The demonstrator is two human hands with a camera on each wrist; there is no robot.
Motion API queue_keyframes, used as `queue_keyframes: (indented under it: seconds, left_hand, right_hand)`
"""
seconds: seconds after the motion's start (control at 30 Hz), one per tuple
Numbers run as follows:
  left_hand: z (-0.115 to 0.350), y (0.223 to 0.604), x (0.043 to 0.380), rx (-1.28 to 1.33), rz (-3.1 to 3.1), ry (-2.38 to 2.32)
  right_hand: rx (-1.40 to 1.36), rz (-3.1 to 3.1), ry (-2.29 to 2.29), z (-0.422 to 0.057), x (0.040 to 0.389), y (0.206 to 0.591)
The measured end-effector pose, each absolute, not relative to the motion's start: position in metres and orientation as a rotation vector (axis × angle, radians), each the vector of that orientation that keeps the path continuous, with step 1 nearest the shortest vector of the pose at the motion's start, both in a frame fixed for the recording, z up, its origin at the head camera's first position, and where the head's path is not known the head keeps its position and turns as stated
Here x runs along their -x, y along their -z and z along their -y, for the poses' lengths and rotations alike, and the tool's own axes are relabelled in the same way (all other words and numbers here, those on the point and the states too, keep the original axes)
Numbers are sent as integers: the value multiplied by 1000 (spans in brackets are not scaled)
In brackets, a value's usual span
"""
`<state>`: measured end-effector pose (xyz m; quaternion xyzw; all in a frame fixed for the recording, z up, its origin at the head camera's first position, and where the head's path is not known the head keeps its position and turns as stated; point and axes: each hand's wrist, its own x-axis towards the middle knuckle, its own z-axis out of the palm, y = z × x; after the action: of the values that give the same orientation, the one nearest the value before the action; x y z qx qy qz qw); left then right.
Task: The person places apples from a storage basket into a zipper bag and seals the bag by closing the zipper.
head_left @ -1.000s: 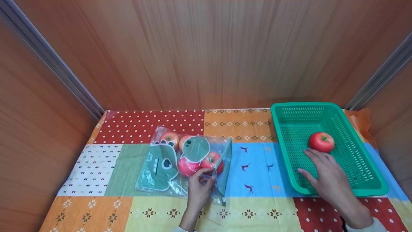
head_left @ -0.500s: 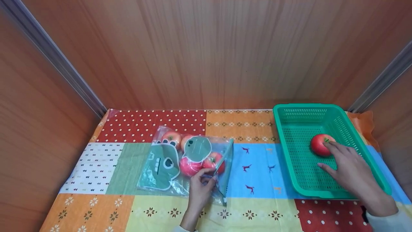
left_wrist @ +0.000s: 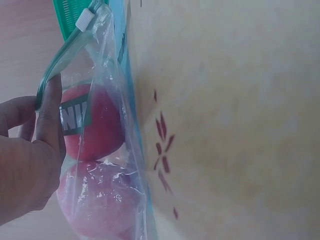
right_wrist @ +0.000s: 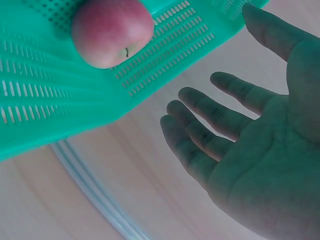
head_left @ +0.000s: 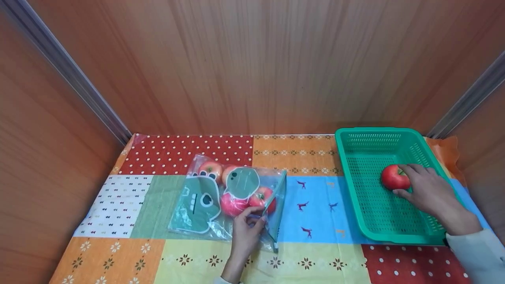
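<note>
Left hand point(head_left: 246, 230): the edge of the clear printed zip bag point(head_left: 209, 215) was pinched in the fingers. The bagged apples point(head_left: 232, 204) were partly masked by printing and glare; their number was not confirmed. Right hand point(head_left: 430, 191): fingers were spread and slightly bent, with nothing gripped. The loose apple point(head_left: 391, 177) was located in the green basket point(head_left: 349, 189), its right side covered by fingers in the head view; a gap was shown from the right wrist. The right sleeve point(head_left: 475, 250) was cut off. Patchwork cloth point(head_left: 298, 156) was spread over the bench, enclosed by wood-grained walls point(head_left: 252, 71).
</note>
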<state>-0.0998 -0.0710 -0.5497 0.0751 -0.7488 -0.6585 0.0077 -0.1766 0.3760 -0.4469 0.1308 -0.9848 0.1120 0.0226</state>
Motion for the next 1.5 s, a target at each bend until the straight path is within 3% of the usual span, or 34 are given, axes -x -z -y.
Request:
queue_keyframes:
  seconds: [0.5, 1.5]
  left_hand:
    - [71, 551, 97, -204, 2332, 2043]
    - [70, 552, 101, -226, 2326, 2033]
  right_hand:
    - [-324, 3266, -491, -396, 208, 462]
    - [-221, 3316, -574, -391, 242, 478]
